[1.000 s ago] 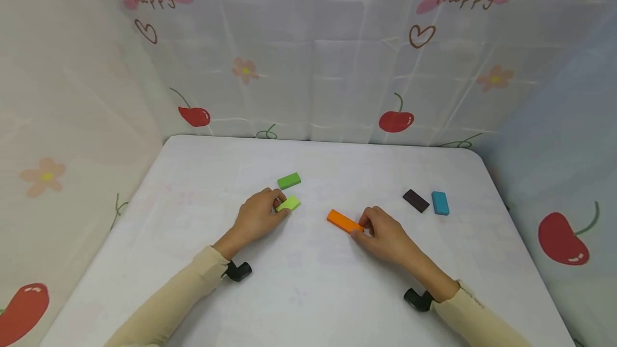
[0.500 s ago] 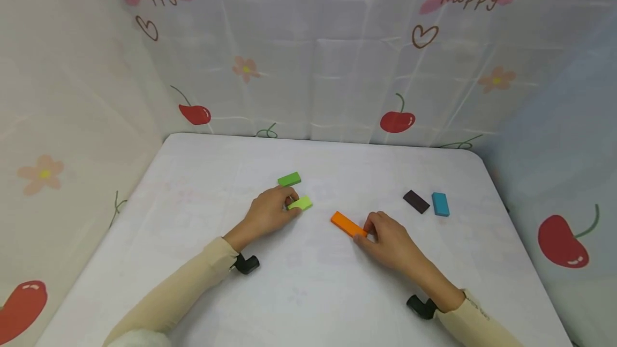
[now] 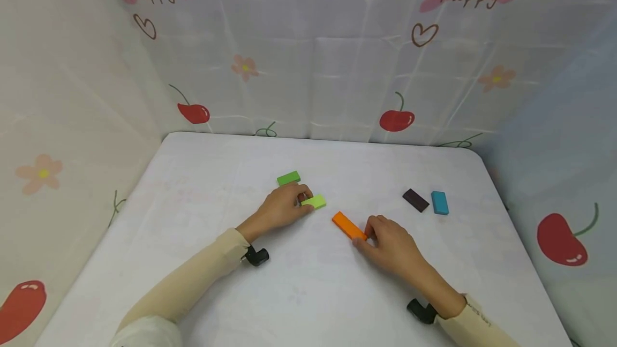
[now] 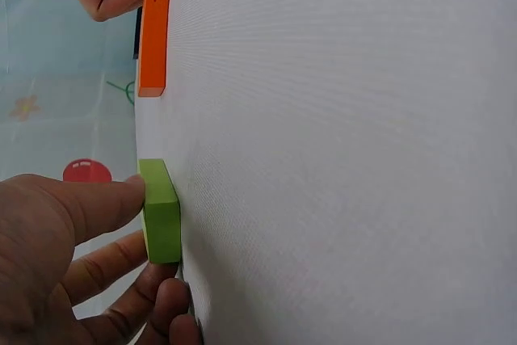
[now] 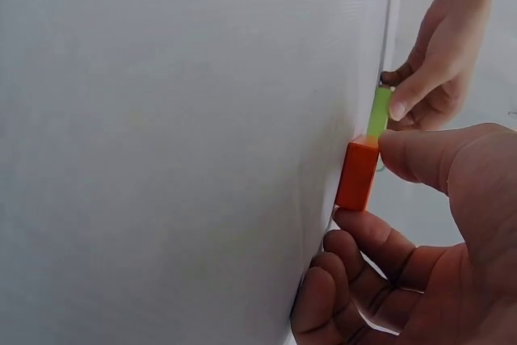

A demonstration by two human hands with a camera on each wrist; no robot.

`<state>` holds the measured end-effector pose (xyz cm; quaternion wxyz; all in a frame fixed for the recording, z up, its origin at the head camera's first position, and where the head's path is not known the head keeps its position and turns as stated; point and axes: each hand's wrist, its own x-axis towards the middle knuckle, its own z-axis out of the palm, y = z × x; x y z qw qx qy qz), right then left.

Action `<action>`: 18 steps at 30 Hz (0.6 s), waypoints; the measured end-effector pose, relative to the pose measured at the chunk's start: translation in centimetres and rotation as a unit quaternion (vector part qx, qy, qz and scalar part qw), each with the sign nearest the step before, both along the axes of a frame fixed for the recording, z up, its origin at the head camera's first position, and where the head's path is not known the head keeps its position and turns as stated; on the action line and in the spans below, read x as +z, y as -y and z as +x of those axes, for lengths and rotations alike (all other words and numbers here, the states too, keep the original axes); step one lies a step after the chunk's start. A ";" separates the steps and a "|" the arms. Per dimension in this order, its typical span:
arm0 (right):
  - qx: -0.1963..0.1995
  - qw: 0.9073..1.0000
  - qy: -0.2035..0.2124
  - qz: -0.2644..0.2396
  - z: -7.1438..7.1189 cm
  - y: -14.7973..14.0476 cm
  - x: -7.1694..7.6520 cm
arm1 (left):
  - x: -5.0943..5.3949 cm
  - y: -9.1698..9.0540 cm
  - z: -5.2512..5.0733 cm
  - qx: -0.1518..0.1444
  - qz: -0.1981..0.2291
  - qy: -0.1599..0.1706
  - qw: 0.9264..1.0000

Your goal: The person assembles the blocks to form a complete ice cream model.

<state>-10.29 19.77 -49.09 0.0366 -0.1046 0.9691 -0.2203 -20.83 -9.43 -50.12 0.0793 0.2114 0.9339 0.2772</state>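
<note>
So the main thing that's different from a second ago: the left hand (image 3: 284, 206) has slid right with the lime block (image 3: 315, 202), and the orange block (image 3: 348, 225) has turned a touch and shifted slightly to the near right. For the job in hand I'd read that as the two held pieces ending up close — near each other with a narrow gap, not touching as far as the head view shows.

Left fingers are pinching the left end of the lime one, thumb on one side. Right hand (image 3: 392, 242) has its fingers and thumb pinched on the near right end of the orange one, whose free end points far left. Can't tell if the lime block is resting on the worktop (image 3: 289, 304) or just above it.

The green block (image 3: 288, 178) sits just beyond the left hand, so that's the tight spot; I can't tell if the knuckles brush it. The brown block (image 3: 415, 200) and blue block (image 3: 439, 203) haven't budged — side by side off to the right, not touching. Far and right edges are well apart from everything, and there's lots of room on the near side to work in.
</note>
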 end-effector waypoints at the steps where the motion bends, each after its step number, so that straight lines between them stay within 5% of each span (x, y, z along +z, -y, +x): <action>1: -0.001 1.000 0.001 0.001 0.0 0.0 0.0 | 0.0 -0.1 -0.1 -0.001 0.002 0.004 1.000; 18: -0.001 1.000 0.009 0.016 0.4 0.4 -0.4 | -0.3 -1.5 -1.2 -0.035 -0.005 0.002 0.999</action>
